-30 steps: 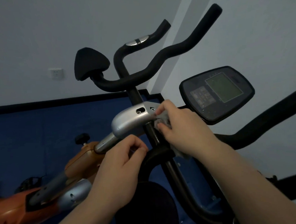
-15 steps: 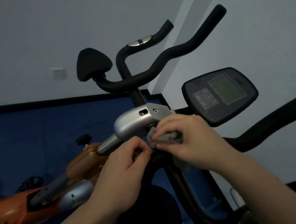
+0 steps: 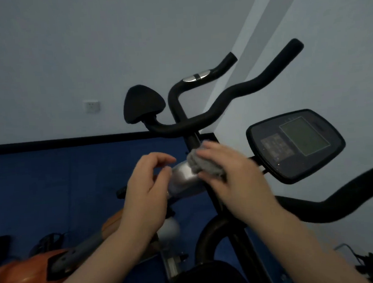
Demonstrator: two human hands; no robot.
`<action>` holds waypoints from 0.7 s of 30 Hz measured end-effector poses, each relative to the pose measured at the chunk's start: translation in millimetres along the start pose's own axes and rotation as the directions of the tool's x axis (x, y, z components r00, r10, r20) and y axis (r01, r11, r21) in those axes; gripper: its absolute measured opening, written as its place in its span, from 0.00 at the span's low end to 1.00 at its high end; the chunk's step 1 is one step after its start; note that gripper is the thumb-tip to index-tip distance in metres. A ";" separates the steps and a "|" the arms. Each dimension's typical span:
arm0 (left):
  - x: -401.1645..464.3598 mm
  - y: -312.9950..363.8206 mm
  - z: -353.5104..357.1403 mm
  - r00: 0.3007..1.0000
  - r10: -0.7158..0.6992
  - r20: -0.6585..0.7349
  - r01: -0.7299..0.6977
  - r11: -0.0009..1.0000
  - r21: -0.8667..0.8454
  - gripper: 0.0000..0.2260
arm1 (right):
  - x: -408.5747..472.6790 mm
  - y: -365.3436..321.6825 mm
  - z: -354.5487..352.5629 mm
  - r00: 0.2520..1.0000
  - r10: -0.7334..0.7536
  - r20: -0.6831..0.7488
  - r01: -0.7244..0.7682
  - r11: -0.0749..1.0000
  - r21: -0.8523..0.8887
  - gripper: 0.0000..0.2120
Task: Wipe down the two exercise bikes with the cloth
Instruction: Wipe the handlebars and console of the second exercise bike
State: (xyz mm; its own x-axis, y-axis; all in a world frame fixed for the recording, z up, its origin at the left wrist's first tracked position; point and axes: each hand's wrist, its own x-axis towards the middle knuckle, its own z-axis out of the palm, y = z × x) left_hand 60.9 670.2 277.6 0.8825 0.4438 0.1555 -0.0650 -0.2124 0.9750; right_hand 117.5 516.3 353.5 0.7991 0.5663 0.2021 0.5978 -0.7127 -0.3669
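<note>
While we're working the silver stem housing of the orange bike, the main risk is coverage: the second bike's console and its black handlebar sit just beside our right arm, so a wide stroke could knock the console or skip it altogether. The orange shroud, the saddle and the upper handlebars look untouched; our guess is most of the job is left. The smaller risk is slip: our right hand presses the cloth with fingers straight and together, not wrapped, so it could slide off the curved metal. Our left hand hovers beside the housing, fingers loosely curled, holding nothing we can see. The cloth is grey, bunched into a wad, on the housing's upper end against the black post.
</note>
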 end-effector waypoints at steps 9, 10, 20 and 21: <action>13.0 -18.5 8.8 0.989 -0.145 0.024 0.146 0.957 -0.251 0.11 | 2.5 -2.9 6.8 0.939 -0.208 0.274 0.233 0.970 -0.063 0.16; 13.8 -17.1 8.8 0.991 -0.130 0.033 0.134 0.963 -0.232 0.11 | 0.1 2.0 0.7 0.967 -0.125 0.223 0.136 0.990 -0.034 0.16; 38.2 -1.1 27.5 0.980 0.075 0.185 -0.044 0.985 -0.168 0.08 | -10.9 -12.4 22.7 0.964 0.257 0.066 -0.252 0.965 -0.078 0.21; 45.1 3.5 30.8 0.971 0.115 0.212 -0.083 0.984 -0.156 0.07 | -4.9 -8.8 19.0 0.946 0.317 0.074 -0.314 0.948 -0.047 0.18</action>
State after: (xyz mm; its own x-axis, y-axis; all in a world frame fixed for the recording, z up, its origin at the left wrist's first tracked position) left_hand 114.8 662.7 283.1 0.9476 0.2221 0.2295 -0.2096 -0.1096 0.9716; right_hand 107.1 527.7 338.5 0.9403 0.3404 0.0075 0.3190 -0.8732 -0.3685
